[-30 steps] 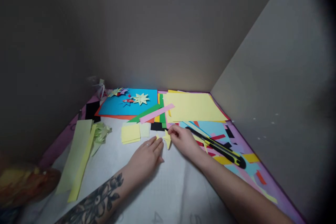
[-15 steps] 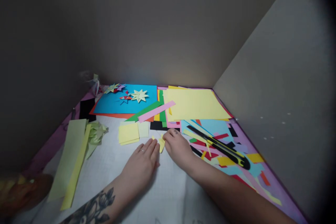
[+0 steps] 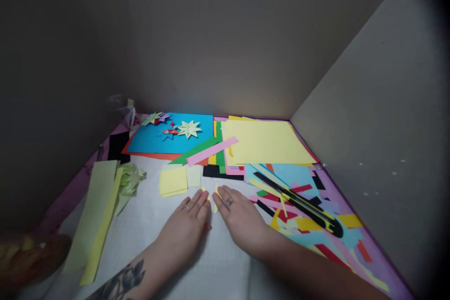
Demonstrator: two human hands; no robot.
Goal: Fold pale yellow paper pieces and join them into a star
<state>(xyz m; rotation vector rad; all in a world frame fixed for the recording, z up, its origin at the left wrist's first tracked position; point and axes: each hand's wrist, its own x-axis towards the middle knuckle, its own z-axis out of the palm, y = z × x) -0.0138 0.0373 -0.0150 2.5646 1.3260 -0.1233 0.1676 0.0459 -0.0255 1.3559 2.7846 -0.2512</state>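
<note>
My left hand lies palm down on the white work surface, its fingers stretched out over a small yellow paper piece. Only a sliver of that paper shows at the fingertips. My right hand presses flat beside it, fingers extended, with another bit of yellow folded paper peeking out along its index finger. Most of the paper is hidden, so I cannot tell whether it is one piece or two. Yellow paper squares lie just beyond my left fingertips, beside a pale green square.
A box cutter rests on coloured paper scraps at right. Yellow sheets and a blue sheet with paper stars lie at the back. Pale strips and crumpled paper are left. A blurred brownish object sits at lower left.
My right hand has gone from bent fingers at the small yellow paper to lying flat over it. My left hand stays pressed down. The view has shifted slightly.
</note>
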